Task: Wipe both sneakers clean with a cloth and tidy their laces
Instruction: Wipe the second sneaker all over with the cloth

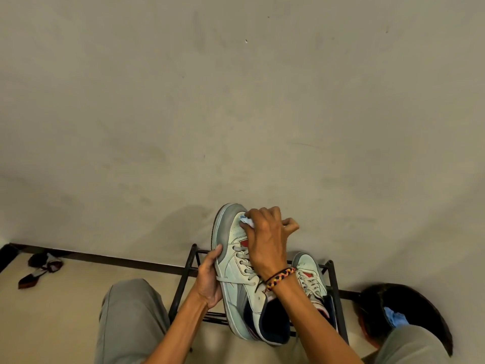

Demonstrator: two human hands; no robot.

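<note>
A sneaker (237,271), toe raised toward the wall, sits in our left hand (208,278), whose fingers curl around its outer side above a black metal rack (332,285). Our right hand (265,232) pinches a small pale cloth (246,222) against the toe area. The second sneaker (309,277) rests on the rack just beside the first one.

Bare forearms enter from the bottom of the frame. The right wrist wears a braided bracelet (279,279) in black, red and yellow. Grey-green trousers (131,319) cover both knees, lower left and lower right.
</note>
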